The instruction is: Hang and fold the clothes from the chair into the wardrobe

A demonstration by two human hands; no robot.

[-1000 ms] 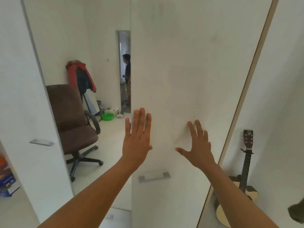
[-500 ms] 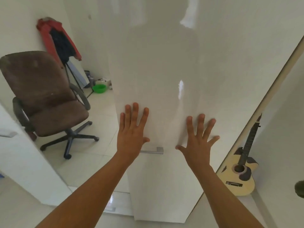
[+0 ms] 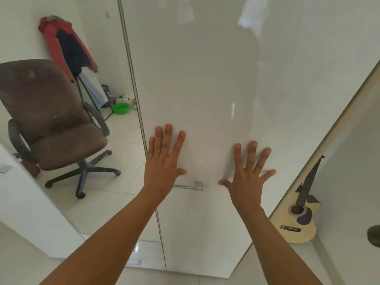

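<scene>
White tiled room: the chair [image 3: 51,120] at left has a bare seat, so the clothes are probably put away. The left hand [image 3: 162,161] and right hand [image 3: 248,177] press spread fingers [image 3: 167,138] flat on the wardrobe door [image 3: 205,79], likely closing it. A jacket [image 3: 67,48] hangs far left.

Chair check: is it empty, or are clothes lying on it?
Empty. The brown chair has a bare seat and backrest, nothing lying on them. A red and navy jacket hangs behind it.
</scene>
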